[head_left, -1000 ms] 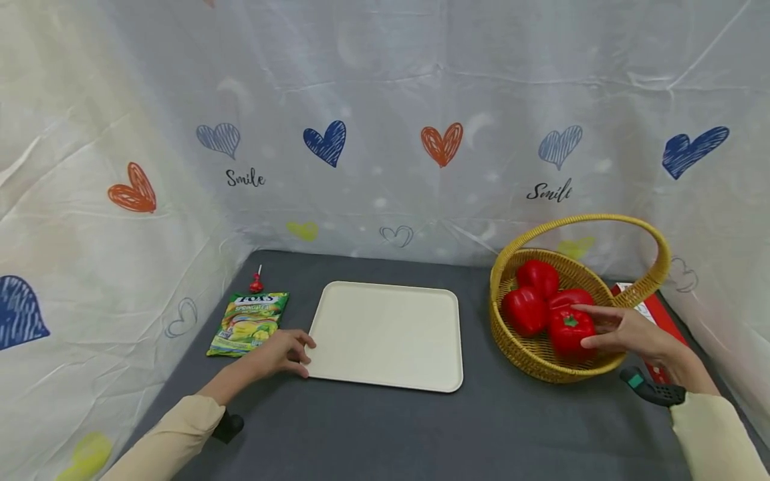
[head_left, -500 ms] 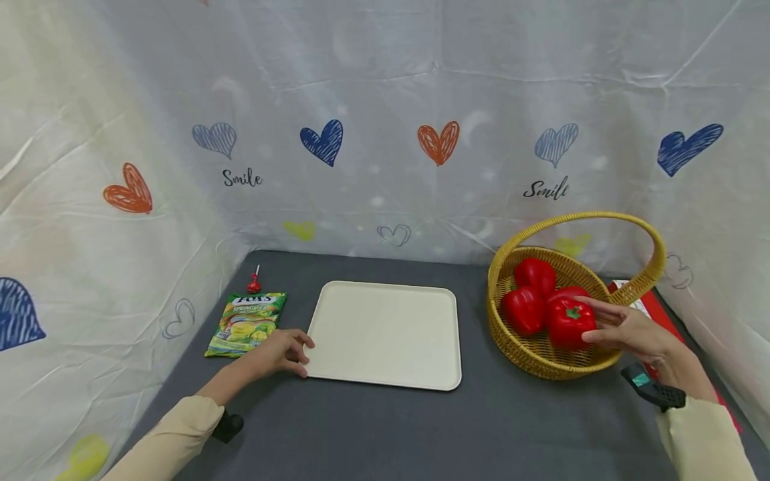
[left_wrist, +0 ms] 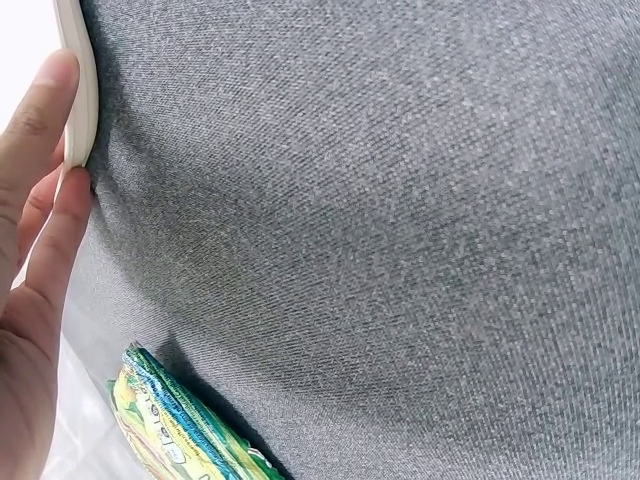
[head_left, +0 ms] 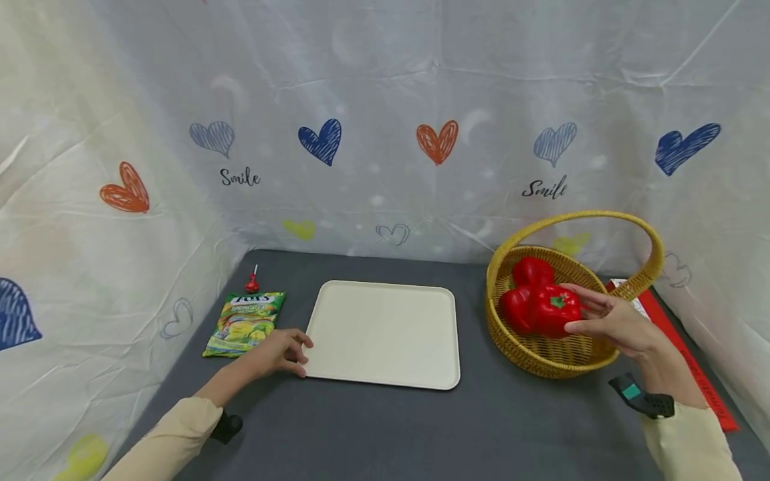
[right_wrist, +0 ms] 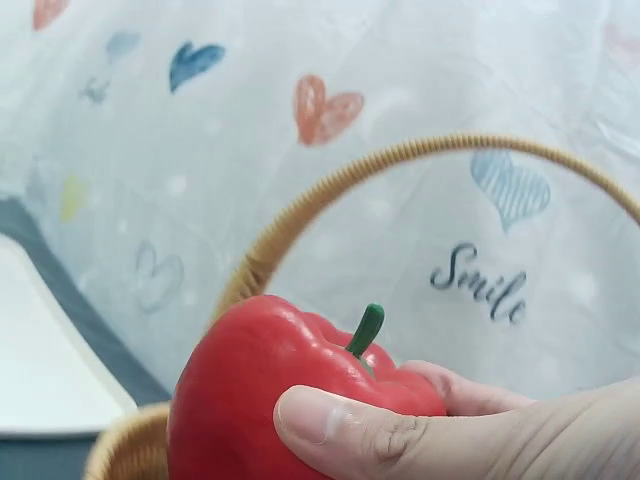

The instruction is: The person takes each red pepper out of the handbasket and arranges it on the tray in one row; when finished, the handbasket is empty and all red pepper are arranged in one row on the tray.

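Note:
My right hand (head_left: 616,327) grips a red bell pepper (head_left: 555,315) with a green stem, thumb on the near side. The pepper is raised over the yellow wicker basket (head_left: 526,359); the right wrist view shows this pepper (right_wrist: 250,390) close up against the basket's handle (right_wrist: 400,152). Other red bell peppers (head_left: 533,270) lie in the basket, partly hidden behind the held one. At the left, my left hand (head_left: 278,353) holds the near-left corner of a cream rectangular tray (head_left: 382,334), thumb and fingers at its rim (left_wrist: 85,120).
A green and yellow Fox's candy bag (head_left: 245,323) lies left of the tray, just beyond my left hand, with a red-wrapped lollipop (head_left: 252,284) behind it. A flat red item (head_left: 686,354) lies right of the basket, partly under my right arm. A printed curtain (head_left: 385,167) backs the table.
My right hand has lifted the pepper upward and to the left from among the others in the basket. The left hand has stayed at the tray's corner.

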`<state>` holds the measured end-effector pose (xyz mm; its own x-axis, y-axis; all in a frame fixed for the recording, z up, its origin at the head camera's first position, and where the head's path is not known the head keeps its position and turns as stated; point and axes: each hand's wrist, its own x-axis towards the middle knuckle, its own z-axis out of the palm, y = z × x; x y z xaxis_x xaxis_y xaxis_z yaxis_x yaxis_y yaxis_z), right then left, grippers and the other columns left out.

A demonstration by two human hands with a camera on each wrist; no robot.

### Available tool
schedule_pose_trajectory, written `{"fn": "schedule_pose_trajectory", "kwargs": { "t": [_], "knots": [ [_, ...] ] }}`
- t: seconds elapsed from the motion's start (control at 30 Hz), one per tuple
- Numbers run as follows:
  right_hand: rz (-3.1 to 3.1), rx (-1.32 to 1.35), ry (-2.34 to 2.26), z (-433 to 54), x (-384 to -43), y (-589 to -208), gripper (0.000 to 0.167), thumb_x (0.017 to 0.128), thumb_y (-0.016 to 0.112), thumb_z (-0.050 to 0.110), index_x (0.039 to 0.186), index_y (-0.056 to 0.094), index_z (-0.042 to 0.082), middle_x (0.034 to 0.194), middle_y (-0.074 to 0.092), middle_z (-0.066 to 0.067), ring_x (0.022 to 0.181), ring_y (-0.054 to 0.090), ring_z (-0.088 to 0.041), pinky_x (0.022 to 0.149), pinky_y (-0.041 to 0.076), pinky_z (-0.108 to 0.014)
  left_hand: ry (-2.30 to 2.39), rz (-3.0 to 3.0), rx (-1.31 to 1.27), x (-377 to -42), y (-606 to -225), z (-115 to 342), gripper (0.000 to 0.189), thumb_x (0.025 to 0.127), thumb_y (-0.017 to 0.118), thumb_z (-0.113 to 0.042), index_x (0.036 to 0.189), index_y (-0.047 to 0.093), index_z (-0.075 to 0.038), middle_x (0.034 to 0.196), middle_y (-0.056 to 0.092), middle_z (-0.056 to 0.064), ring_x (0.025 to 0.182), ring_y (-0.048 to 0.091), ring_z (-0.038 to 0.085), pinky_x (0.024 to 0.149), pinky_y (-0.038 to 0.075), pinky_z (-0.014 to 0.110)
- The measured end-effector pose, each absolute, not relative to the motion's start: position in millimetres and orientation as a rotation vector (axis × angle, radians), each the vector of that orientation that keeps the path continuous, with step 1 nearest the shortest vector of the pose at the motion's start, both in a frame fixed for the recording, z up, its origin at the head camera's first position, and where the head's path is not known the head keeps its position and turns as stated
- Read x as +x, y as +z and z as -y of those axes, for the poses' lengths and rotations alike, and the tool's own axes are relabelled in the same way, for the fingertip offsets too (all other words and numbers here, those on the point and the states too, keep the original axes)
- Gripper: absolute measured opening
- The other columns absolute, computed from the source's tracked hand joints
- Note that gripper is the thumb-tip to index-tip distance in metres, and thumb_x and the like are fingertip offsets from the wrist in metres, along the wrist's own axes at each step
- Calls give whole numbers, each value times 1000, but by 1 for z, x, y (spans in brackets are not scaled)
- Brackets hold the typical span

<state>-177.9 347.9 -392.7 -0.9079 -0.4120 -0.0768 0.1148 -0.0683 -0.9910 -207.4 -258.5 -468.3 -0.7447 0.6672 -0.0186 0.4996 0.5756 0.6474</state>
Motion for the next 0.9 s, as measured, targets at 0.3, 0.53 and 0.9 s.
{"fn": "schedule_pose_trajectory", "kwargs": {
  "t": [0.3,0.53,0.9],
  "knots": [
    [-1819,-449,-2072,-313,-177,-383,58,89,54,-16,130,59,25,123,63,7,109,61,-10,81,53,-32,900,-2561,975,-205,-469,262,15,74,82,-15,79,73,-4,105,61,13,83,63,13,72,54,25],
    [-1902,-448,-2018,-281,-185,-377,55,89,59,-10,134,57,22,121,63,9,108,60,-8,82,53,-31,904,-2579,976,-205,-468,262,14,73,82,-13,74,71,-5,104,61,14,82,63,15,70,53,25],
    [-2005,-329,-1970,-216,-205,-383,69,85,70,-2,144,34,-6,121,61,6,108,59,-7,84,52,-32,834,-2619,955,-206,-468,259,14,74,82,-15,71,70,-9,105,62,12,83,63,14,70,53,25]
  ]
}}
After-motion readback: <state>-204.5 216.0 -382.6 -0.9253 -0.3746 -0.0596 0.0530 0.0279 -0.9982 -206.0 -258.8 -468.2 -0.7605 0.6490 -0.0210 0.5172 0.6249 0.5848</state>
